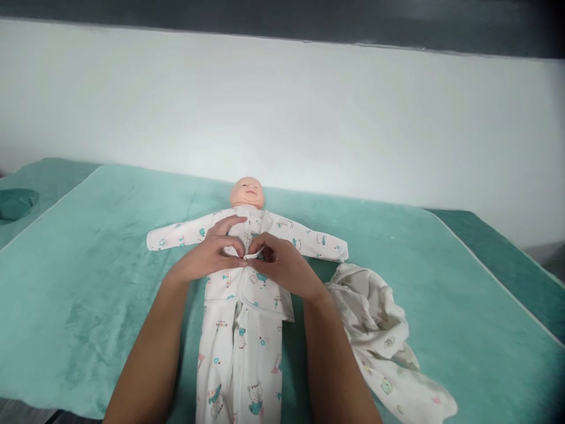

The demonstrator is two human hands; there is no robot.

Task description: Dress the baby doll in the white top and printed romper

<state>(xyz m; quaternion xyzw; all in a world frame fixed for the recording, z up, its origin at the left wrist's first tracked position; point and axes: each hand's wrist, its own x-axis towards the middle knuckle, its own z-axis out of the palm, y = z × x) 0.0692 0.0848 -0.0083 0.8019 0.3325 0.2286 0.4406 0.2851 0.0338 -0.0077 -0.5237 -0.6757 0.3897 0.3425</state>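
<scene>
A baby doll (247,192) lies on its back on a teal towel (88,282), dressed in a white printed shirt and trousers (241,347), sleeves spread to both sides. My left hand (214,250) and my right hand (282,262) meet over the doll's chest. Both pinch the front edge of the shirt (253,255), fingers curled and closed on the fabric flap between them.
A crumpled white printed garment (379,330) lies on the towel to the right of the doll. A darker green cover (507,259) shows beyond the towel's right edge, and a dark green bundle (15,203) sits far left. A white wall rises behind.
</scene>
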